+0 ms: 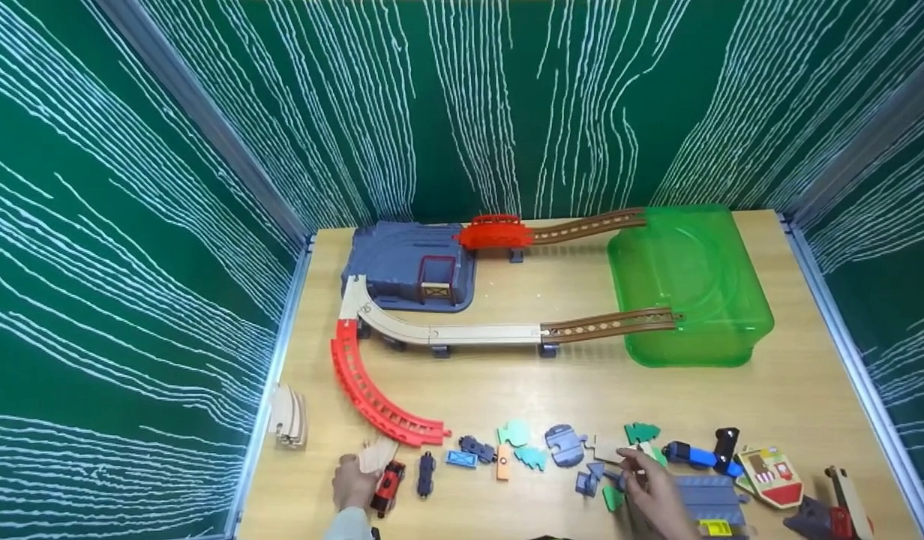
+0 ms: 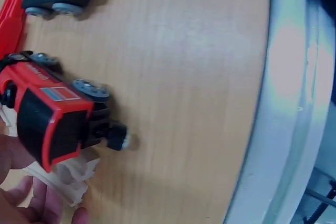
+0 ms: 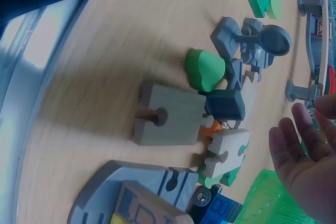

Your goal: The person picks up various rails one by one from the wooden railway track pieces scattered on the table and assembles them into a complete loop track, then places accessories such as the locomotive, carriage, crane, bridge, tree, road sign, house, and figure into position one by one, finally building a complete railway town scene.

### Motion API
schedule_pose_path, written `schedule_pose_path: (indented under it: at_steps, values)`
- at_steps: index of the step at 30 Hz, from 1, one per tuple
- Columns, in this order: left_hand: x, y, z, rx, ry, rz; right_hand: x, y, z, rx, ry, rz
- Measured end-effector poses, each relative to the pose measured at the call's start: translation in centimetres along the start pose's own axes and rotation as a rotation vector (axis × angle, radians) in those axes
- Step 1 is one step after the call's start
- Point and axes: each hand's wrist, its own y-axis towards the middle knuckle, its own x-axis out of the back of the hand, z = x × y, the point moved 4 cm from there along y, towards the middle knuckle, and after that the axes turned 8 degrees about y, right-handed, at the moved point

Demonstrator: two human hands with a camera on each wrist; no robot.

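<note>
In the head view, my left hand [image 1: 355, 484] is at the lower left, gripping pale wooden track pieces [image 1: 377, 454]. Its fingers curl under the track pieces [image 2: 65, 179] in the left wrist view, close beside a red toy locomotive [image 1: 388, 487]. My right hand [image 1: 652, 491] hovers over small parts at the lower right, fingers loosely extended and holding nothing visible. Below it in the right wrist view lie a short wooden track piece [image 3: 176, 114], a green block [image 3: 205, 70], a dark block [image 3: 226, 104] and a grey signal-like piece [image 3: 275, 39].
A red curved track [image 1: 364, 390] joins pale track leading to a green tub [image 1: 694, 285]. Behind stand a grey hill base [image 1: 387, 255] and a red bridge [image 1: 496, 232]. Wooden curves [image 1: 288, 416] lie far left; a blue locomotive [image 1: 694, 455] and house-shaped piece [image 1: 771, 474] lie right.
</note>
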Motion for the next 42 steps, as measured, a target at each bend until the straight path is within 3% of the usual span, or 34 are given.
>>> schedule_pose_path:
  at_steps: [3,8,10,14,17,22,26,32,37,40,42]
  values:
    - [0.0,0.0,0.5,-0.010,-0.066,0.038,-0.4,0.0,0.1,-0.033,-0.005,0.020]
    - [0.4,-0.1,1.2,-0.040,-0.355,0.151,-0.7,0.0,0.3,-0.089,-0.024,0.042]
    - [1.1,-0.1,1.3,-0.041,-0.426,0.177,-0.9,0.2,0.6,-0.095,-0.041,0.044]
    - [3.2,-0.3,1.0,-0.045,-0.400,0.169,-1.2,0.9,1.2,-0.069,-0.066,0.041]
    - [4.2,-0.4,0.9,-0.011,-0.395,0.203,-1.2,1.1,1.6,-0.029,-0.056,0.031]
    - [5.1,-0.5,0.8,0.058,-0.508,0.269,-1.1,1.5,2.1,0.021,-0.024,0.023]
    - [6.5,-1.0,-0.1,0.039,-0.541,0.234,-1.2,1.8,2.4,-0.008,-0.057,0.045]
    - [9.6,-1.8,-3.6,-0.059,-0.486,0.119,-1.6,2.7,3.7,0.030,-0.072,0.065]
    - [11.6,-3.0,-8.7,-0.288,-0.468,-0.011,-2.1,3.6,6.3,0.145,-0.071,0.052]
    - [12.1,-4.3,-12.4,-0.435,-0.504,0.002,-2.5,4.2,8.7,0.251,-0.056,0.049]
    - [12.6,-5.6,-14.9,-0.506,-0.530,0.063,-2.9,4.7,10.3,0.318,-0.049,0.053]
